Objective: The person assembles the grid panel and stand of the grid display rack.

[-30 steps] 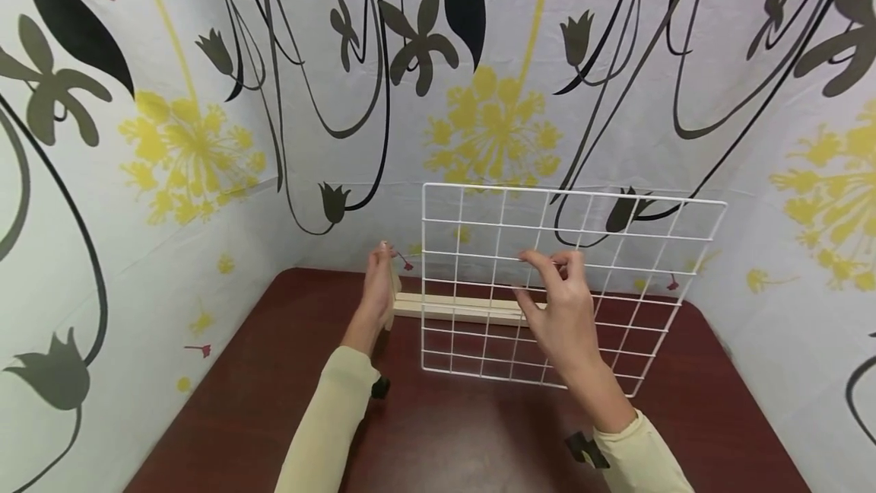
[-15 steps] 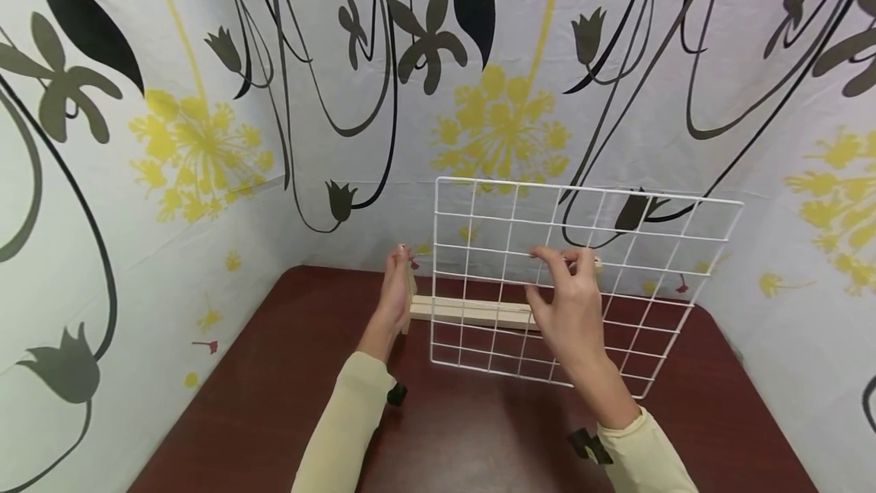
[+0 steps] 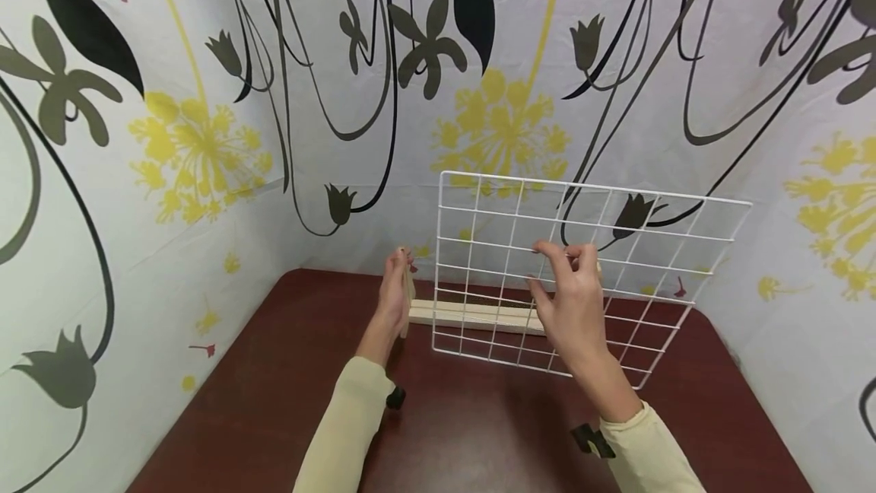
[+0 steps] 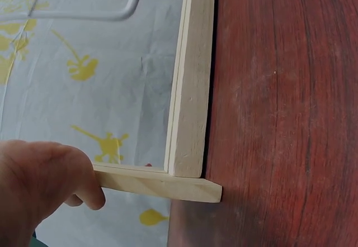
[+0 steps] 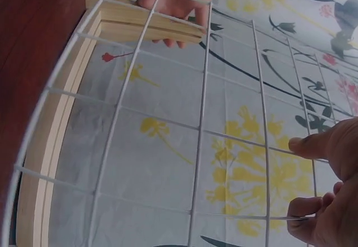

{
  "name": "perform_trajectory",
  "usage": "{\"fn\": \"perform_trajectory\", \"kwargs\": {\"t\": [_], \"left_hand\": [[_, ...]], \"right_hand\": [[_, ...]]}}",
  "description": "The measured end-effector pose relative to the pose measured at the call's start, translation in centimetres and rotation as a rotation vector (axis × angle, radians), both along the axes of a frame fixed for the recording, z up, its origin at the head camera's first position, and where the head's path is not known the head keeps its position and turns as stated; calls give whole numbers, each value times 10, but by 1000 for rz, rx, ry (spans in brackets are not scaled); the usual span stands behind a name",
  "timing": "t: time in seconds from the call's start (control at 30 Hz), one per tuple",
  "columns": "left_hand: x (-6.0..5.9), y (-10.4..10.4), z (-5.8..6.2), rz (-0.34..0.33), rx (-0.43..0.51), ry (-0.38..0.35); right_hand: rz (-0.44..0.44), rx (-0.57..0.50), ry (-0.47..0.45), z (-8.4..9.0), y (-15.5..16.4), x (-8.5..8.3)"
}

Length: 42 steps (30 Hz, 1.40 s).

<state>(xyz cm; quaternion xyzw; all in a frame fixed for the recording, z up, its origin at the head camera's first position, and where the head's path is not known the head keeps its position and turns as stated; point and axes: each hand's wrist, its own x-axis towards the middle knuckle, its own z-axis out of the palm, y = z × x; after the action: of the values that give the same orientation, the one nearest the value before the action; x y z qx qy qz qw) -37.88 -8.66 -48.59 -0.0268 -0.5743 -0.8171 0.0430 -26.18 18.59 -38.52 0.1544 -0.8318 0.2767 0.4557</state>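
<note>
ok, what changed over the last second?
The right hand, pinching the white wire grid, lifted it slightly up and to the right, toward the back wall; the grid's lower edge rose off the table. The left hand kept holding the upright end of the wooden frame on the table.

Left hand point(image 3: 395, 297) fingers curled, thumb up; right hand point(image 3: 573, 301) raised, fingertips pinching.

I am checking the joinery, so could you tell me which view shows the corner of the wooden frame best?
The left wrist view: the wooden frame corner fills it, with the left hand gripping the upright piece. The head view shows it small and distant; the right wrist view sees it behind the wire grid.
</note>
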Motion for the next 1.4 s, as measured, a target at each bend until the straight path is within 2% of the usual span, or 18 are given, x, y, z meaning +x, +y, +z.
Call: {"fn": "perform_trajectory", "kwargs": {"t": [0.2,0.4,0.57,0.8,1.0,1.23,1.4], "left_hand": [[2,0,-1,20,44,-17],[0,1,2,32,67,-3],[-1,2,2,34,41,0],[0,0,2,37,8,-27],[-1,-1,0,23,-32,-31],[-2,0,-2,39,4,4],[-1,1,0,25,16,-7]], "right_hand": [[8,0,12,-1,1,-9],[27,-56,143,5,-4,-21],[54,-72,211,16,-10,-24],[97,-28,284,35,-23,-20],[107,-55,369,49,-34,-14],[150,-94,491,69,-42,-9],[188,-84,520,82,-45,-11]]}}
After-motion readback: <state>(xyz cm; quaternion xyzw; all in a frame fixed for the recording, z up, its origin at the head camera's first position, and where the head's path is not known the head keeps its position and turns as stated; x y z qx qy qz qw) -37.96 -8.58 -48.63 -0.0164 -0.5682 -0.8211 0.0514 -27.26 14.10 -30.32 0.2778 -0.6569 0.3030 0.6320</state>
